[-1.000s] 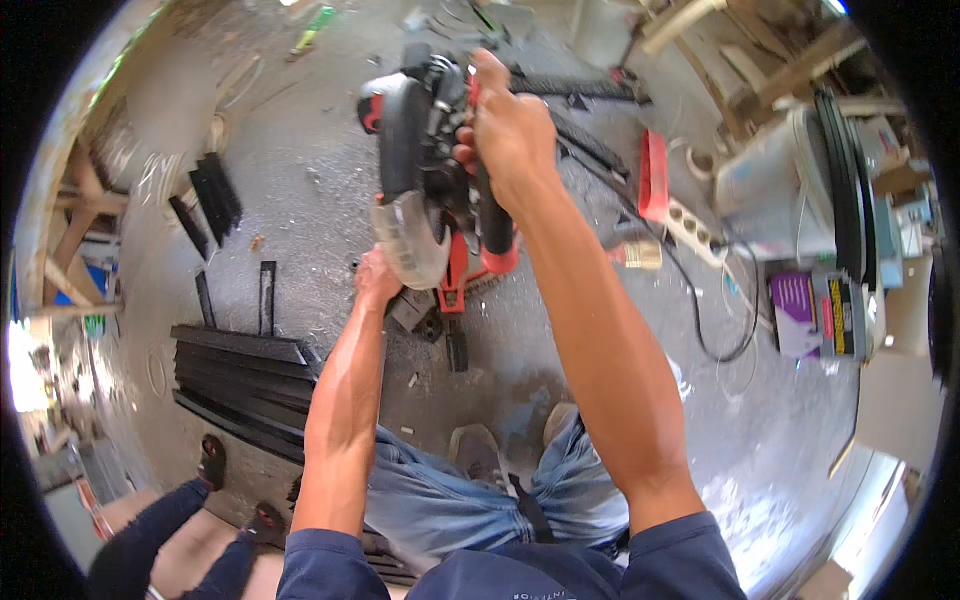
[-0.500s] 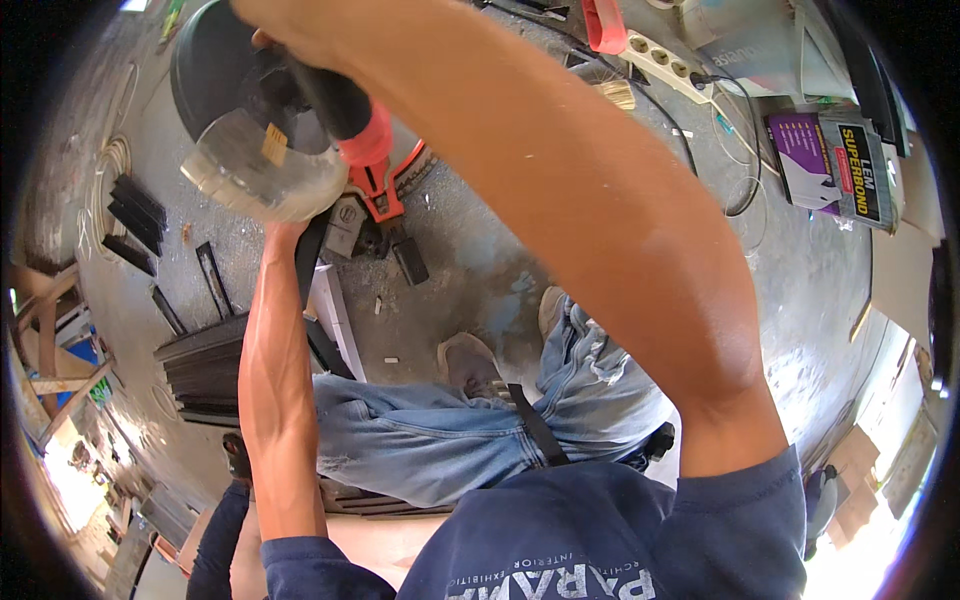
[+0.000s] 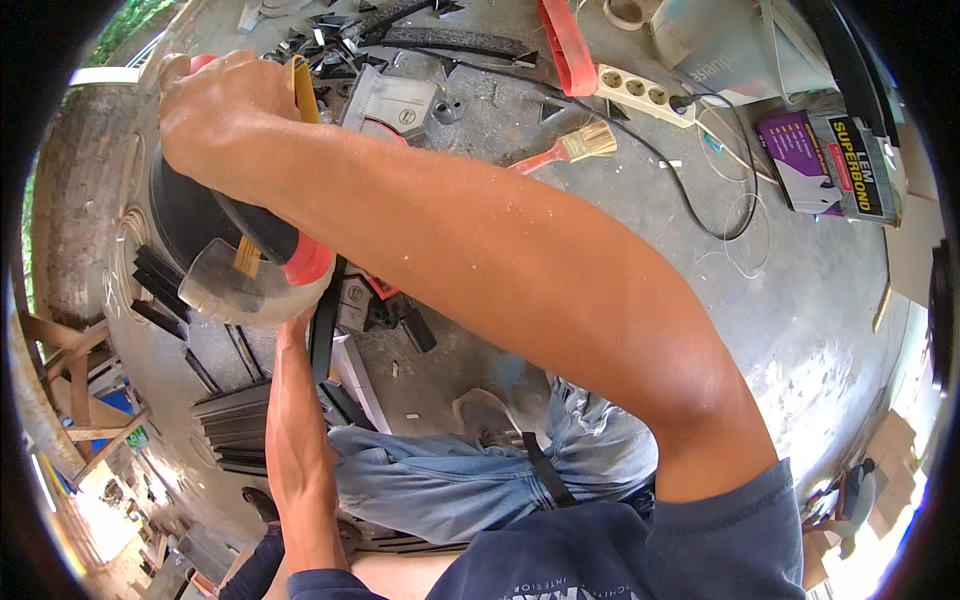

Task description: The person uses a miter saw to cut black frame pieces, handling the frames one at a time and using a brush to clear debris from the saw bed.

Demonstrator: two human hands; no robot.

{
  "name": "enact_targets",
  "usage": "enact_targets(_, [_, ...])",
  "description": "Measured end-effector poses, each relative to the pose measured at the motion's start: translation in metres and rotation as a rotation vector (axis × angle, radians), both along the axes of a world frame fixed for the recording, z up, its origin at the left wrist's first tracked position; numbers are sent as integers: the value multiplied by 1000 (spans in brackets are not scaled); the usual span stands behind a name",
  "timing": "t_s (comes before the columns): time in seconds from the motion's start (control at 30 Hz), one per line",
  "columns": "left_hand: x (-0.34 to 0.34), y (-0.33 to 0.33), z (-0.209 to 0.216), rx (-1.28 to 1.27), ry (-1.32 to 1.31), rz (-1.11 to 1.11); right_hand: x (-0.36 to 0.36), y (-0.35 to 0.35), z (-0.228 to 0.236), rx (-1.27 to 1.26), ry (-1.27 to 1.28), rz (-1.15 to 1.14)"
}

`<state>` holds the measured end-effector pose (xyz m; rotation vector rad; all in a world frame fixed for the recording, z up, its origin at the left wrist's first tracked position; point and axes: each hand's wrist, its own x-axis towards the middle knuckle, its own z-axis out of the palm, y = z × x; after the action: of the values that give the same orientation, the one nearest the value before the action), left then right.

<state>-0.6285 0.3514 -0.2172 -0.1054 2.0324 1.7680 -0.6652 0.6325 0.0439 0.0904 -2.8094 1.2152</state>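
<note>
My right hand (image 3: 225, 110) reaches across to the upper left, its fingers wrapped round the handle of a black and red chop saw (image 3: 180, 215); the handle itself is mostly hidden. Below that hand is the saw's cloudy clear blade guard (image 3: 225, 290). My left hand (image 3: 296, 326) is under the near edge of the guard, beside a long black strip (image 3: 322, 335). Its fingers are hidden, so its grip does not show. Grey and orange parts of the saw's base (image 3: 355, 300) show right of the strip.
Black strips (image 3: 235, 420) lie stacked left of my legs. Beyond my right arm are a paintbrush (image 3: 588, 142), a power strip (image 3: 640, 95) with a black cable, and a purple and grey box (image 3: 830, 165). Black offcuts (image 3: 460, 45) litter the far floor. Another person's dark-clothed leg (image 3: 262, 555) shows lower left.
My view has shifted, bringing my whole right hand and more of the far floor into sight. The saw's head and my right hand have come nearer me relative to the base.
</note>
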Motion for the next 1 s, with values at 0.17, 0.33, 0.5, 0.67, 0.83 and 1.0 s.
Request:
enact_targets(0.17, [4, -8, -1, -195, -20, 28, -2, 0, 8, 54, -32, 15])
enact_targets(0.33, [8, -4, -4, -370, -37, 17, -6, 2, 6, -191, -84, -58])
enact_targets(0.5, [10, -1, -9, -568, -37, -2, 1, 8, 13, -347, -204, -150])
enact_targets(0.67, [-10, 18, -10, -830, 1, -120, -1, 11, -4, -616, -267, -346])
enact_targets(0.83, [49, -59, -62, -1063, -38, -238, 36, -48, -9, -1274, -593, -439])
enact_targets(1.0, [3, 60, 66, -969, -244, -86, 67, -13, -12, -1233, -148, -576])
